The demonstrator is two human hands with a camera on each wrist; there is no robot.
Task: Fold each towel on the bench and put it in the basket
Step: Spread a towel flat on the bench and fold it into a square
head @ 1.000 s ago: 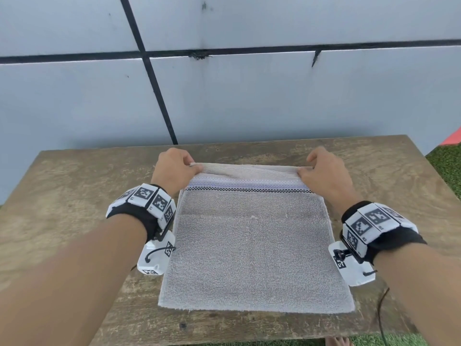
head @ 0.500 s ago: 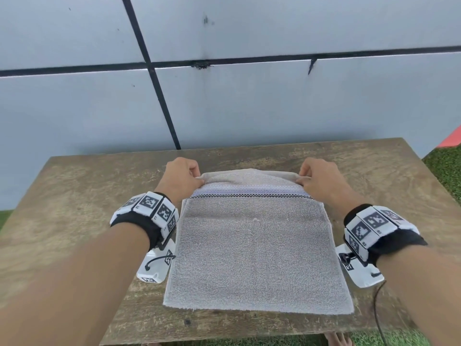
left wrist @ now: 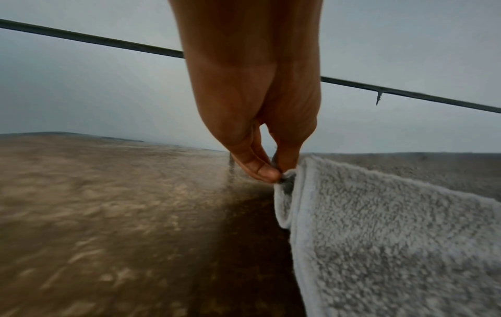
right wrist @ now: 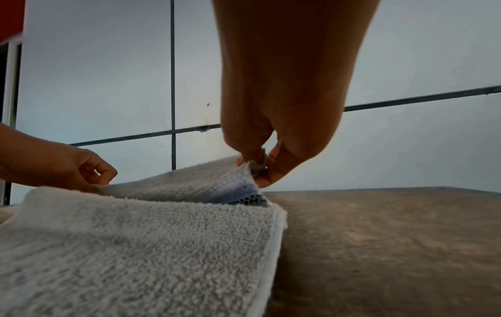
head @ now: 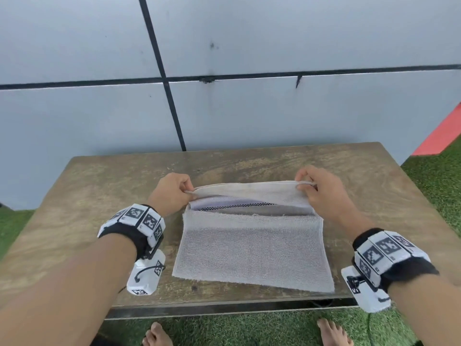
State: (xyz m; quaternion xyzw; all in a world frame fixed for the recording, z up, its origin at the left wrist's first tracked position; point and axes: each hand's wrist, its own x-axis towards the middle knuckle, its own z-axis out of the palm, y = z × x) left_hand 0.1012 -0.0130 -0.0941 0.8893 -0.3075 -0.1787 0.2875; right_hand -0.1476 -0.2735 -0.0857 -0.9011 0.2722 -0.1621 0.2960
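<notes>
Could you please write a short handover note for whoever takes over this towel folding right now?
Left hand: pinches the towel's far left corner.
Right hand: pinches its far right corner.
Towel: on the bench, already doubled, far edge lifted off the wood.
Done: a first fold.
Left: probably bring the far edge toward you, then basket it. No basket is in view.

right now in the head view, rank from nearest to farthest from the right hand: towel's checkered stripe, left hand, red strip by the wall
From the right hand:
1. Checkered stripe, just left of it, under the lifted towel edge.
2. Left hand, across at the other corner.
3. Red strip, far right, beyond the bench.
</notes>
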